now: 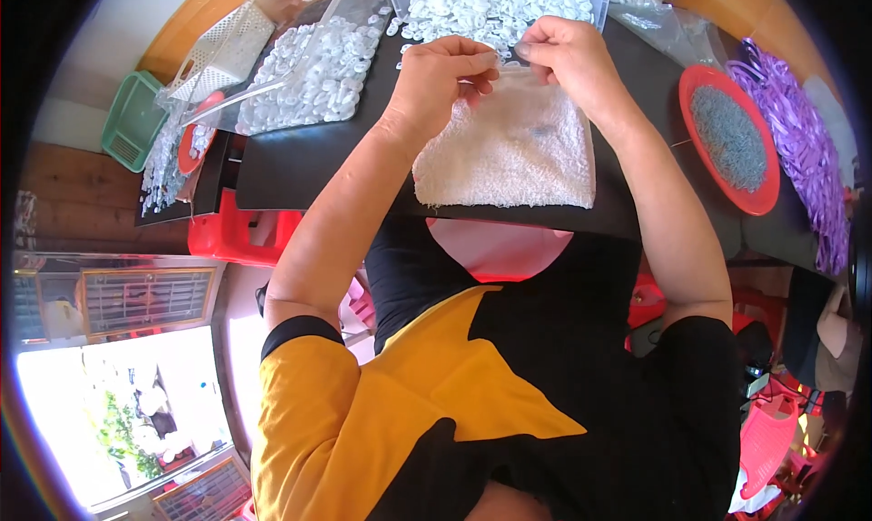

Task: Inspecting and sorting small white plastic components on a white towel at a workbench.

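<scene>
Small, glossy, whitish oval plastic pieces (pixel 500 12) are heaped in a clear bin (pixel 601 3) and scattered before it on the dark worktop (pixel 300 171). Above a pale, looped-pile towel (pixel 509 171), the left hand (pixel 443 71) and right hand (pixel 574 58) are held slightly apart, fingers curled toward thumbs; whether anything is pinched cannot be told.

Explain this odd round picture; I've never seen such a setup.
There is no machine here: a person works with two bare hands. The one picture comes from a fisheye camera on their head, looking down, so edges bend. The left hand is on the picture's left, the right hand opposite. Each is closed in a pinch near the far edge of a white cloth; anything held is too small to tell. On the dark table: white pieces to the left, a bin of more beyond the hands, and, to the right, purple strips and a red plate of grey-blue bits.
</scene>
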`<action>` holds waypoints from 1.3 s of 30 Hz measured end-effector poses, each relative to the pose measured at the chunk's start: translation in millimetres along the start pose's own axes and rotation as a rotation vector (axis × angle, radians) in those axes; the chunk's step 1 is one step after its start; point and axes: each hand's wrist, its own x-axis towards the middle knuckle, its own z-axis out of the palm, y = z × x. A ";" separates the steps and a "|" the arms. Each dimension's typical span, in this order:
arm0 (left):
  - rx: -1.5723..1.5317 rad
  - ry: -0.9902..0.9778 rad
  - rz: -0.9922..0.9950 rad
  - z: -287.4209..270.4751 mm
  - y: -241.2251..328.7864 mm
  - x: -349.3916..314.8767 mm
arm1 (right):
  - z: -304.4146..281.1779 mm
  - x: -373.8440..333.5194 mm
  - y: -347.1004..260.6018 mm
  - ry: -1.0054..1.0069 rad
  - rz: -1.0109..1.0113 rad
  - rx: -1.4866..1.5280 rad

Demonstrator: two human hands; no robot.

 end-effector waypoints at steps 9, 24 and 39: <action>-0.261 -0.012 -0.007 9.3 -18.0 10.8 | 3.3 -7.0 -11.9 -0.028 0.022 0.089; -0.297 0.022 0.022 9.7 -21.4 2.5 | 9.4 -7.5 -4.0 -0.062 -0.102 -0.155; -0.319 0.194 0.039 16.7 -20.9 -6.5 | 36.1 -16.2 3.0 0.120 -0.284 -0.236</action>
